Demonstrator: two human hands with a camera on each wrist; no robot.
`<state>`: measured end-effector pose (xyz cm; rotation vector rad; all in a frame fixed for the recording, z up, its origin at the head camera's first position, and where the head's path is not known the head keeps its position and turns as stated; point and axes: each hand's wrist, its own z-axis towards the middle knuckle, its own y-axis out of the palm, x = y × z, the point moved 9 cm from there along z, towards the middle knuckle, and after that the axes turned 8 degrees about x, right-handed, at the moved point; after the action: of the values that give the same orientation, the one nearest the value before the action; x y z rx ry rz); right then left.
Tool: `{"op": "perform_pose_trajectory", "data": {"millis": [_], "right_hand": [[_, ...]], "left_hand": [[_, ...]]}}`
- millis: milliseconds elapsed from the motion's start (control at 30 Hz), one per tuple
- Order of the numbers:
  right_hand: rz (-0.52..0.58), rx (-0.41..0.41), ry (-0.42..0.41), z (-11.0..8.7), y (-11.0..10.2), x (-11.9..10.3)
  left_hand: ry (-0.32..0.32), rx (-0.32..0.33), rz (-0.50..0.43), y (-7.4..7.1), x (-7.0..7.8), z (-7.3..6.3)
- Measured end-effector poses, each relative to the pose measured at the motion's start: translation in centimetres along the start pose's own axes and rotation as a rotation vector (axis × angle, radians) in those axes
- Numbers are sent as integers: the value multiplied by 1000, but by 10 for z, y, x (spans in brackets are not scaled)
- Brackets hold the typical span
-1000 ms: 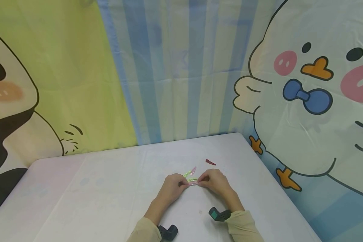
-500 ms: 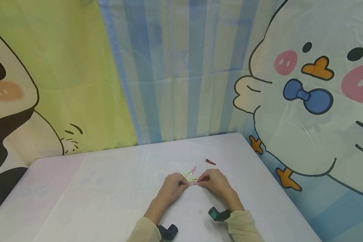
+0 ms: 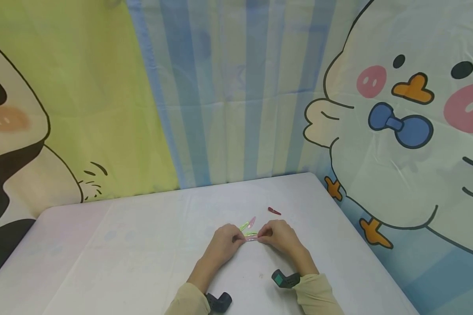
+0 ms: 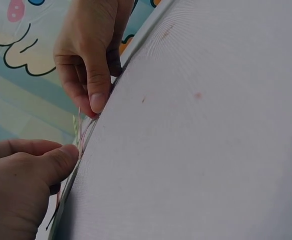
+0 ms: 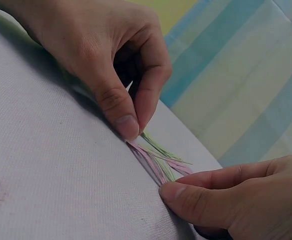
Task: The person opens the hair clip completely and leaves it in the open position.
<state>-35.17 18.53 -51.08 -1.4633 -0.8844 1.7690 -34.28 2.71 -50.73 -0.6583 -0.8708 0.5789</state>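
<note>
A pink hair clip (image 3: 252,239) lies level between my two hands, low over the table. My left hand (image 3: 224,243) pinches its left end between thumb and forefinger, and my right hand (image 3: 281,237) pinches the right end. Directly behind it is a green hair clip (image 3: 251,234), close against the pink one. Farther back, another green clip (image 3: 244,226) and another pink clip (image 3: 252,222) lie at a slant, partly behind my left hand. In the right wrist view, pink strips (image 5: 148,159) stretch between the fingertips, which hide the ends.
A dark red hair clip (image 3: 274,211) lies apart on the white table (image 3: 134,253), beyond my right hand. Striped and cartoon-printed curtains (image 3: 232,96) stand along the table's back and right edges. A small dark device (image 3: 285,278) sits at each wrist.
Almost nothing differs. My left hand has shifted very slightly up, and both hands keep their pinch on the pink clip.
</note>
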Motion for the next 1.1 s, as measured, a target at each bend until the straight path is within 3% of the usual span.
{"op": "perform_pose_trajectory", "data": {"millis": [367, 567, 800, 933, 1100], "right_hand": [[88, 10, -46, -1, -15, 6], [125, 29, 4, 1, -24, 19], [174, 156, 69, 4, -43, 29], [216, 204, 109, 4, -47, 29], [234, 285, 108, 5, -56, 28]], "left_hand": [[119, 48, -34, -5, 18, 9], [178, 114, -22, -14, 27, 18], [193, 155, -109, -19, 35, 34], [188, 146, -117, -14, 32, 42], [125, 91, -132, -5, 24, 55]]}}
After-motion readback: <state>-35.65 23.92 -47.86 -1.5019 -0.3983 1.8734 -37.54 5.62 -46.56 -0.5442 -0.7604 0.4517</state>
